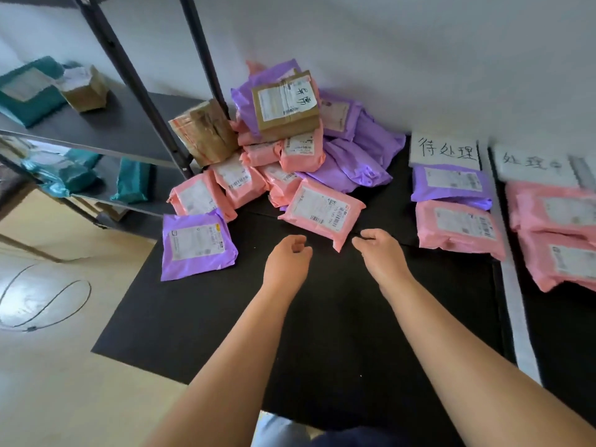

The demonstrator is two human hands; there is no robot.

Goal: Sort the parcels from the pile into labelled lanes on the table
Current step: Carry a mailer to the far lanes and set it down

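Note:
A pile of pink and purple mailer bags with two cardboard boxes (285,106) sits at the back of the black table (225,317). A pink parcel (321,212) lies at the pile's front edge. My left hand (288,261) and right hand (379,253) hover just in front of it, fingers loosely curled, holding nothing. A purple parcel (196,243) lies apart at the left. Behind a white paper label (445,151), one lane holds a purple parcel (451,183) and a pink parcel (459,229). A second label (532,164) heads a lane with pink parcels (561,233).
A white tape strip (516,301) divides the two lanes. A black metal shelf rack (96,124) stands at the left with teal bags and a small box on it. A cable lies on the floor at the left. The wall is right behind the pile.

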